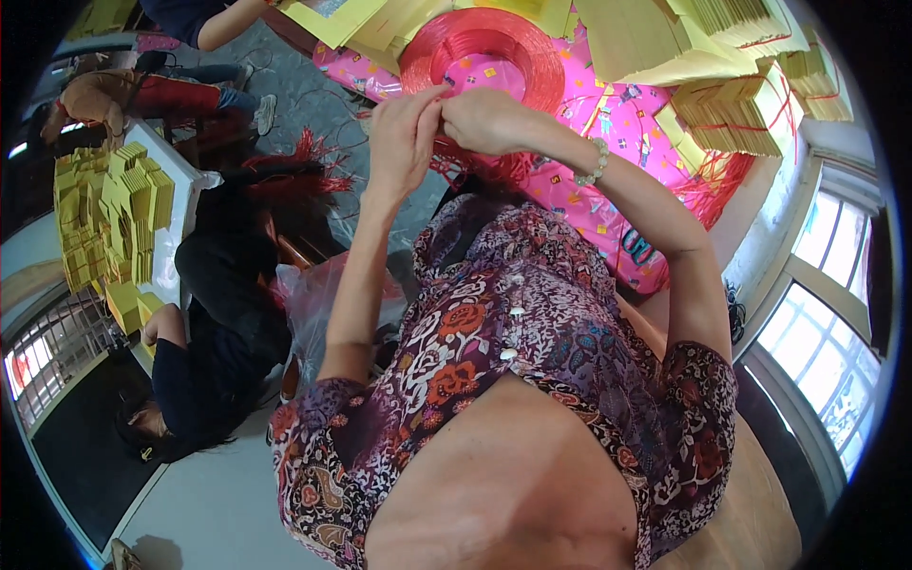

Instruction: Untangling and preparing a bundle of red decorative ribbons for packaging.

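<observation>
My left hand (403,138) and my right hand (482,121) meet in front of me, knuckles almost touching. Fingers are closed on both; whatever lies between them is hidden. Just beyond them a large coil of red plastic string (534,59) rests on a pink patterned cloth (622,128). Loose red strands (503,171) hang below my right hand, toward my lap. A bracelet of pale beads (594,163) circles my right wrist.
Stacks of folded yellow paper (717,112) tied with red string stand at the far right. More yellow bundles (114,214) cover a white table at left, where a person in dark clothes (214,328) sits. Red strands (304,176) hang nearby. Another person's arm (228,21) reaches in at the top.
</observation>
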A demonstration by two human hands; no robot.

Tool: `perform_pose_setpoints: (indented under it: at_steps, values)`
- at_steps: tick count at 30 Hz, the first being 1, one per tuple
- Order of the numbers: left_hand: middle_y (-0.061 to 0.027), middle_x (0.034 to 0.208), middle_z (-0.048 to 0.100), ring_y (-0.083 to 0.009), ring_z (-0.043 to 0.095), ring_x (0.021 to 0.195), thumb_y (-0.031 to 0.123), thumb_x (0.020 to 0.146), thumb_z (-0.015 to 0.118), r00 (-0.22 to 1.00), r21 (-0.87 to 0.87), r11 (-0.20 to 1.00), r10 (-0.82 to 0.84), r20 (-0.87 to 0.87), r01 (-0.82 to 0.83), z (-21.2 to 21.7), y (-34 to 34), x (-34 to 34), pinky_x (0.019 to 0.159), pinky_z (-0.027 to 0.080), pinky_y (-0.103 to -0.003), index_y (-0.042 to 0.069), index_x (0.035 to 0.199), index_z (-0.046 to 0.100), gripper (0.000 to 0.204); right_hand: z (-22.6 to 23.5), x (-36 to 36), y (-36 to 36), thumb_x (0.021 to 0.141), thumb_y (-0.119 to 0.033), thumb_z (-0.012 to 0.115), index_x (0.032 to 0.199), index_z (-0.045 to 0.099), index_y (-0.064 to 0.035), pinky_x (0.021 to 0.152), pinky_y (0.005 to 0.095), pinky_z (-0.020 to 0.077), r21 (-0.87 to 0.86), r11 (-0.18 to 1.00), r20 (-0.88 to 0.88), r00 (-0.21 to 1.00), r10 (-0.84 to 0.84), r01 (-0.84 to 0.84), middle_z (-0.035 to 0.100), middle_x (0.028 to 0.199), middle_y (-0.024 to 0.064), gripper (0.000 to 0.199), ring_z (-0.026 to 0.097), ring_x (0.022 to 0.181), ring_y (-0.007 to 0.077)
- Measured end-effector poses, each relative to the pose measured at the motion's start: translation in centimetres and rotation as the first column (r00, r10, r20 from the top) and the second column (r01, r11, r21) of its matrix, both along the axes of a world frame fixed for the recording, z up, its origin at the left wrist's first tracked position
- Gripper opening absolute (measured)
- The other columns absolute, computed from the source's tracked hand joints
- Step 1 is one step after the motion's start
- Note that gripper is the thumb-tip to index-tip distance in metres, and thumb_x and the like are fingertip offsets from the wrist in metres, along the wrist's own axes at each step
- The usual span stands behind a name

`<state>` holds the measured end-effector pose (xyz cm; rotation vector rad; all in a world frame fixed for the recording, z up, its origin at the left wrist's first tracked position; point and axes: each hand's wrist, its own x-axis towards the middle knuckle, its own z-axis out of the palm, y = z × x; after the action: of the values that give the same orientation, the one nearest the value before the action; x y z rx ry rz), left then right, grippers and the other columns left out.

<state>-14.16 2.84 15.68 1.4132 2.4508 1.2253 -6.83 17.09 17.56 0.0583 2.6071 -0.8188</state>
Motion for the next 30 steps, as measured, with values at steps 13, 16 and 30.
perform_pose_setpoints:
  at_steps: [13, 16, 30]
  values:
    - [-0.0151, 0.059, 0.052, -0.0322, 0.054, 0.054, 0.024, 0.090, 0.049, 0.966, 0.098, 0.995, 0.020, -0.257, 0.005, -1.0, -2.1, -4.1, 0.048, 0.042, -0.037, 0.007, 0.074, 0.058, 0.025, 3.6, 5.6, 6.2, 0.092, -0.038, 0.046, 0.091, 0.053, -0.0024, 0.045, 0.0244, 0.0409, -0.544, 0.837, 0.248, 0.964, 0.094, 0.058, 0.047, 0.062, 0.0011, 0.036, 0.049, 0.050, 0.0074]
    - [-0.0153, 0.059, 0.051, -0.0317, 0.053, 0.052, 0.022, 0.091, 0.047, 0.957, 0.124, 0.985, 0.151, -0.246, -0.123, -2.3, -4.8, -6.8, 0.048, 0.041, -0.036, 0.005, 0.075, 0.057, 0.026, 3.1, 8.3, 8.2, 0.092, -0.035, 0.047, 0.094, 0.054, -0.0033, 0.044, 0.0208, 0.0397, -0.587, 0.794, 0.302, 0.953, 0.032, 0.159, 0.045, 0.063, -0.0024, 0.032, 0.046, 0.050, 0.0049]
    - [-0.0135, 0.101, 0.060, -0.0277, 0.053, 0.101, 0.028, 0.086, 0.053, 0.958, -0.052, 0.976, -0.217, -0.190, 0.211, -1.1, 1.5, -1.3, 0.087, 0.038, -0.040, 0.007, 0.116, 0.050, 0.037, 2.0, 6.3, 7.3, 0.092, -0.037, 0.045, 0.086, 0.052, -0.0020, 0.054, 0.0278, 0.0401, -0.380, 0.922, 0.165, 0.986, -0.006, 0.069, 0.048, 0.068, 0.0032, 0.036, 0.046, 0.061, 0.0114]
